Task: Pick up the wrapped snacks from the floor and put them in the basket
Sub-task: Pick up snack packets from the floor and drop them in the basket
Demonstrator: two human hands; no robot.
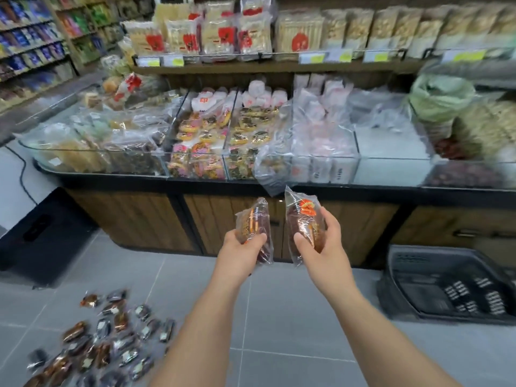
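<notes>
Glass bins [391, 159] hold pastries [206, 135], seemingly; left hand [240, 248], right hand [325, 241] each grip a snack [252, 219].

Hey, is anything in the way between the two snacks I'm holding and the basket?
Nothing visible. The left hand holds the left snack, the right hand the right snack, both in the air. The basket sits open-topped to the right, with only bare floor between.

Each hand, left hand [240, 248] and right hand [321, 238], grips a wrapped snack above the floor [293, 317].
</notes>
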